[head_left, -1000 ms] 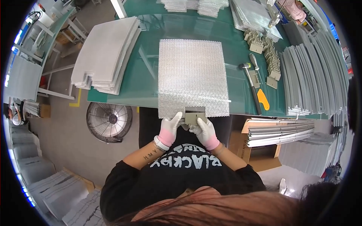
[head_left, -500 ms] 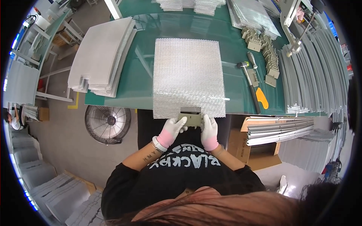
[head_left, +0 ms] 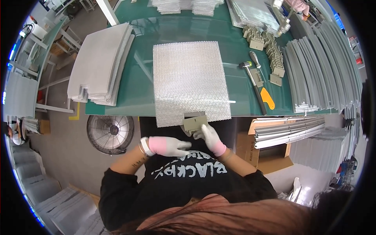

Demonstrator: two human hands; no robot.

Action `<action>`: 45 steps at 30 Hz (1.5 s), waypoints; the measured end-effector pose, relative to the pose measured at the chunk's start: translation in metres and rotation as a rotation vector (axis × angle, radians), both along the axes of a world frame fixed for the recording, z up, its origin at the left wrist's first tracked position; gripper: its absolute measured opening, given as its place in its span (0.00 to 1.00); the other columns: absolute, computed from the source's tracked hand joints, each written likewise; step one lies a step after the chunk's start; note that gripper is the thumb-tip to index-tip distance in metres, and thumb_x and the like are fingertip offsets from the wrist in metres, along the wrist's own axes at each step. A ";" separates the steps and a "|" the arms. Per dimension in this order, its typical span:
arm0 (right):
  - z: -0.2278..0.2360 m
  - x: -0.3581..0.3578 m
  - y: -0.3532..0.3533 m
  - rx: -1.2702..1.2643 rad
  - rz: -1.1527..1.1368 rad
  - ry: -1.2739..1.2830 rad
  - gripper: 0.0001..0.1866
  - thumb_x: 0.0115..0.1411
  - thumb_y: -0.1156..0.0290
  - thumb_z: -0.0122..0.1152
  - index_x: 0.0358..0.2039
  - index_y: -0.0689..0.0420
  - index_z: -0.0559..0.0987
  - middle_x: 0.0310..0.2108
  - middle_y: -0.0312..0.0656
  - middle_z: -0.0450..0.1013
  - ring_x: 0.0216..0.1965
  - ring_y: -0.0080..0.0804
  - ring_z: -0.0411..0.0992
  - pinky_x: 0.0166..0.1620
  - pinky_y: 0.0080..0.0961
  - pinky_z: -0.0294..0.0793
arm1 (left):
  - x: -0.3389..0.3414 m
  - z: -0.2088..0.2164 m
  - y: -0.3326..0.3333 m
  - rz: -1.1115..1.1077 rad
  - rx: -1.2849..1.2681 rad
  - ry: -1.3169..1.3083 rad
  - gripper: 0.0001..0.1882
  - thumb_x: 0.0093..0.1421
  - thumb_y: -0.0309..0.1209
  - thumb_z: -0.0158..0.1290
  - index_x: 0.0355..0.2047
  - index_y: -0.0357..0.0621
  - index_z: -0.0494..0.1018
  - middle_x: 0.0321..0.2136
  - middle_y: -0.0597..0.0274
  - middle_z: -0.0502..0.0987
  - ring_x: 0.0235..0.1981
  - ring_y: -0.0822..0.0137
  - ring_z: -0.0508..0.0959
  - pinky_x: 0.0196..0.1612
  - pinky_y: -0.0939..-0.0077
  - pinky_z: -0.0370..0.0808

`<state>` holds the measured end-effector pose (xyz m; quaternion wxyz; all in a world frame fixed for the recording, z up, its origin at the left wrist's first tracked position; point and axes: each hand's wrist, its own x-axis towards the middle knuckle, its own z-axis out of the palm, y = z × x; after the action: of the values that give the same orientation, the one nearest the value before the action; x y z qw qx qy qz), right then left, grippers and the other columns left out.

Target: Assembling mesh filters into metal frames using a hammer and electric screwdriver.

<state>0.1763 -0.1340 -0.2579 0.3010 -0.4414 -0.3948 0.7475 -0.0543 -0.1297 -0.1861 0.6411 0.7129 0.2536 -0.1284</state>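
Observation:
A silvery expanded-mesh sheet [head_left: 190,78] lies on the green table, its near edge reaching past the table's front edge. An olive-grey plastic bracket [head_left: 195,123] sits at a notch in that near edge, slightly tilted. My right hand [head_left: 212,140], in a white and pink glove, grips the bracket's right lower corner, thumb on its face. Away from the bracket, nearer my body, my left hand [head_left: 169,146] points rightward with fingers stretched out and nothing visible in them. It wears the same kind of glove.
Stacked mesh sheets [head_left: 100,60] stand at the left. On the right are a mallet [head_left: 254,84], a screwdriver [head_left: 255,60], an orange-handled tool [head_left: 267,98], rows of brackets [head_left: 275,58] and grey metal strips [head_left: 317,70]. Below the table are a fan [head_left: 111,133] and a cardboard box [head_left: 270,162].
My left hand has let go of the bracket and drawn back toward my body. My right hand stays at the bracket, which has tilted. The whole view has shifted slightly.

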 end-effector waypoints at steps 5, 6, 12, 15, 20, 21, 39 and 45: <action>0.006 -0.023 -0.004 0.172 -0.078 0.007 0.22 0.75 0.59 0.36 0.45 0.63 0.74 0.34 0.41 0.75 0.31 0.25 0.71 0.38 0.23 0.72 | 0.010 0.048 0.082 0.541 0.645 -0.115 0.31 0.62 0.52 0.53 0.57 0.43 0.71 0.50 0.49 0.77 0.52 0.55 0.76 0.58 0.60 0.70; 0.009 -0.028 -0.004 0.208 -0.181 -0.058 0.23 0.75 0.57 0.35 0.43 0.64 0.74 0.33 0.42 0.75 0.30 0.28 0.72 0.38 0.24 0.73 | 0.011 0.035 0.109 0.397 1.015 0.020 0.35 0.60 0.55 0.54 0.60 0.45 0.68 0.56 0.48 0.72 0.58 0.51 0.70 0.62 0.54 0.64; -0.002 0.005 -0.020 0.292 -0.709 -0.119 0.18 0.72 0.67 0.38 0.44 0.66 0.76 0.38 0.42 0.76 0.39 0.27 0.74 0.42 0.25 0.74 | 0.069 0.001 0.071 0.331 1.318 0.176 0.40 0.58 0.57 0.52 0.66 0.49 0.62 0.66 0.43 0.58 0.68 0.37 0.54 0.67 0.33 0.45; -0.032 0.021 -0.017 0.250 -0.681 -0.173 0.15 0.72 0.66 0.44 0.42 0.61 0.77 0.37 0.35 0.75 0.38 0.20 0.71 0.43 0.22 0.72 | 0.084 0.006 0.053 0.435 1.290 0.296 0.38 0.59 0.54 0.53 0.65 0.50 0.62 0.65 0.42 0.59 0.67 0.36 0.55 0.67 0.34 0.45; 0.019 0.032 -0.004 0.027 -0.546 0.074 0.09 0.70 0.68 0.51 0.43 0.59 0.76 0.36 0.31 0.74 0.38 0.19 0.72 0.42 0.21 0.74 | 0.079 0.007 0.050 0.449 1.263 0.244 0.37 0.59 0.52 0.54 0.65 0.50 0.63 0.64 0.41 0.60 0.67 0.36 0.55 0.67 0.34 0.46; 0.010 0.030 -0.007 -0.009 -0.625 0.111 0.09 0.69 0.70 0.53 0.46 0.60 0.76 0.37 0.33 0.75 0.39 0.20 0.73 0.42 0.22 0.75 | 0.079 0.006 0.048 0.449 1.258 0.246 0.37 0.59 0.52 0.54 0.65 0.50 0.63 0.64 0.42 0.60 0.67 0.36 0.55 0.67 0.34 0.46; -0.024 0.158 0.069 0.475 0.316 -1.686 0.12 0.57 0.68 0.59 0.41 0.55 0.82 0.44 0.49 0.78 0.44 0.46 0.78 0.46 0.40 0.78 | 0.021 0.027 0.130 0.389 1.567 0.257 0.27 0.59 0.37 0.55 0.59 0.46 0.68 0.59 0.52 0.68 0.65 0.43 0.60 0.67 0.45 0.53; -0.054 0.263 0.066 0.545 0.273 -1.814 0.11 0.59 0.70 0.56 0.41 0.48 0.82 0.42 0.40 0.78 0.45 0.40 0.78 0.44 0.38 0.79 | 0.053 0.017 0.043 0.165 1.241 -0.322 0.14 0.53 0.31 0.55 0.40 0.42 0.71 0.41 0.57 0.73 0.47 0.54 0.72 0.50 0.60 0.70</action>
<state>0.4390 -0.0680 -0.3117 -0.1171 -0.7173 -0.6861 0.0319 -0.0015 -0.0868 -0.1695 0.1473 0.9396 0.2350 0.2005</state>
